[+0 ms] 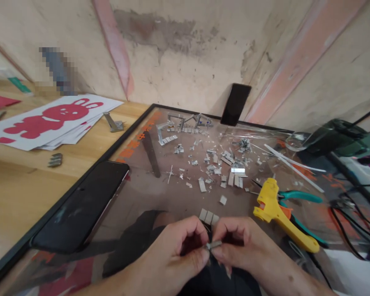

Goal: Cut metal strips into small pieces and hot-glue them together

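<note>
Low in the head view, my left hand [175, 255] and my right hand [237, 242] meet over a glass-topped table [132, 197]. Both pinch one small grey metal piece [213, 245] between thumb and fingertips, left hand on its left end, right hand on its right end. Just beyond the fingers lie a few flat metal strips [208, 216] on the glass. Farther back, several small cut metal bits [216, 164] are scattered across the table's middle.
A yellow glue gun [277, 213] and teal-handled pliers [299, 197] lie right of my hands, black cables [351, 218] beyond. A dark phone [83, 205] lies at left, another phone [235, 104] leans on the wall. Red rabbit cut-out sheets [49, 119] sit far left.
</note>
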Motion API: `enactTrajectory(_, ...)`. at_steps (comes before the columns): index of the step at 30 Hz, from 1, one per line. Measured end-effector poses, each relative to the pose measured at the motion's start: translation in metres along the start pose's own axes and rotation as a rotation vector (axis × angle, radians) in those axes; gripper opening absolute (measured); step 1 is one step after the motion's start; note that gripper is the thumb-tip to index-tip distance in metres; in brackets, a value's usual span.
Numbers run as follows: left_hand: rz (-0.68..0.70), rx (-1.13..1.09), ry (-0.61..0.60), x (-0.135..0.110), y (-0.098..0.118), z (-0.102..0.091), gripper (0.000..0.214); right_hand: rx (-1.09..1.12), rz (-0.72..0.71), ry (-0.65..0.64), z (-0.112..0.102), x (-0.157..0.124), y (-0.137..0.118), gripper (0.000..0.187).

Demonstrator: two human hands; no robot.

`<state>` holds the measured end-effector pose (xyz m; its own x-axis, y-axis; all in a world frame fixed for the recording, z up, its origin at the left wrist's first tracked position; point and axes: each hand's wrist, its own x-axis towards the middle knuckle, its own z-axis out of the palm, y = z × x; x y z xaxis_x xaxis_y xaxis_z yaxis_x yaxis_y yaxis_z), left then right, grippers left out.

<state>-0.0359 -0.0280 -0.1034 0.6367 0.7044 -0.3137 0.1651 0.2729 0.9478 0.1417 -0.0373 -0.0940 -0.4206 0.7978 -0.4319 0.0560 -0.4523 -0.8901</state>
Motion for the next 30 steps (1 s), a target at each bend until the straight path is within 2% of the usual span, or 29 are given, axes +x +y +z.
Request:
enactTrajectory(8, -0.051, 0.199, -0.018, -0.006, 0.01, -0.002, 0.006, 0.001, 0.051, -0.008, 0.0, -0.003, 0.004, 0.03)
enactTrajectory(12, 0.015, 0.181, 0.0, -0.008, 0.011, -0.003, 0.007, -0.048, 0.023, -0.051, -0.002, 0.001, 0.011, 0.034)
enactTrajectory(15, 0.054, 0.131, 0.003, -0.006, 0.01, -0.005, 0.009, -0.134, -0.038, 0.007, -0.001, -0.001, 0.011, 0.033)
enactTrajectory(18, -0.004, 0.011, -0.034, -0.006, 0.01, -0.007, 0.012, -0.197, -0.054, 0.015, 0.001, -0.007, 0.004, 0.026)
enactTrajectory(23, -0.148, -0.258, -0.197, -0.004, 0.012, -0.011, 0.024, -0.028, 0.091, -0.164, 0.0, -0.012, -0.008, 0.026)
enactTrajectory(30, -0.232, -0.435, -0.237, -0.001, 0.007, -0.013, 0.017, 0.136, 0.213, -0.191, 0.0, -0.008, -0.006, 0.029)
